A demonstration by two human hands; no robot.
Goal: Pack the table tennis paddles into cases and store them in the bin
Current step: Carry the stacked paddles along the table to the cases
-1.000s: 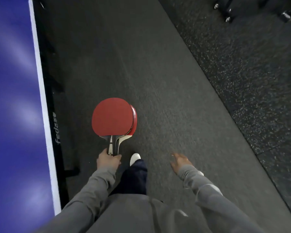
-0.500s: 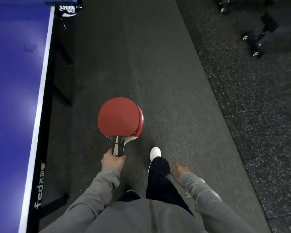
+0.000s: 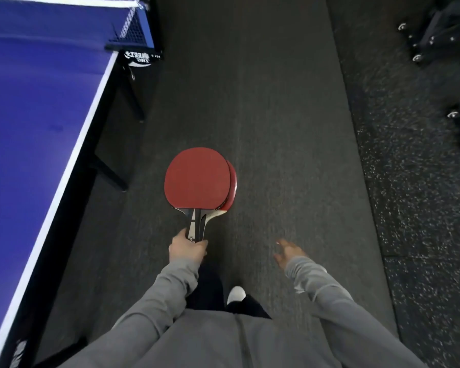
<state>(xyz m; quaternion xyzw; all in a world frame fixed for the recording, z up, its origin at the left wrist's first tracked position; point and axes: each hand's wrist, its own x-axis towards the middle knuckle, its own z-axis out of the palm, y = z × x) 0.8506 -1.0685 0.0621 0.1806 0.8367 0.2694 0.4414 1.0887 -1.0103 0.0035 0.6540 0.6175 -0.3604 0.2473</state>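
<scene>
Two red table tennis paddles (image 3: 197, 179) are stacked face to face, the lower one peeking out on the right side. My left hand (image 3: 187, 248) grips both handles together and holds the paddles out in front of me, above the dark floor. My right hand (image 3: 288, 252) hangs at my side with loose fingers and holds nothing. No case and no bin are in view.
A blue table tennis table (image 3: 37, 115) runs along the left, with its net post (image 3: 133, 35) at the far end. Dark carpet floor (image 3: 250, 102) stretches ahead. Black wheeled equipment (image 3: 436, 35) stands at the upper right on speckled rubber flooring.
I have walked forward beside the table; the net post has come into view at the top left. The paddles stay in my left hand and my right hand still swings free.
</scene>
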